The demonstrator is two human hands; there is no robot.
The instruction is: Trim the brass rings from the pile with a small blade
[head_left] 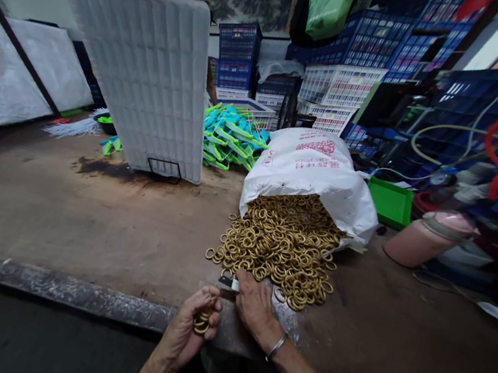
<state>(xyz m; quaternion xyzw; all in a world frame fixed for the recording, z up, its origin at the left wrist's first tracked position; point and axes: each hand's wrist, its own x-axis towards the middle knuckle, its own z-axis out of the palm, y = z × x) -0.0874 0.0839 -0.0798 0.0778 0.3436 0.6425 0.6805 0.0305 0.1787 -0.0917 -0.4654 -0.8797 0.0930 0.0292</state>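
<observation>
A left hand point(188, 323) curls around several brass rings point(201, 325) above the near edge of a worktable point(127, 230); the fingers hide part of the handful, so its count cannot be told. The held rings overlap in a short row, its axis running roughly near to far. Just to the right, the right hand point(255, 305), a bracelet point(275, 347) at its wrist, is bunched at the near edge of a loose pile point(282, 243) of rings. A black-and-white piece point(227, 283) lies at its fingertips, long axis left to right, partly covered and hard to make out; whether the fingers grip it cannot be told. Beyond, a white sack point(310, 165) lies with its mouth toward the hands, hiding the pile's far part. To the right are a green tray point(389, 202) and a tilted pink bottle point(426, 238). Far left, an upright panel point(148, 74) partly blocks turquoise-and-green pieces point(233, 136); crates point(238, 51), cut off at upper right, stand behind.
</observation>
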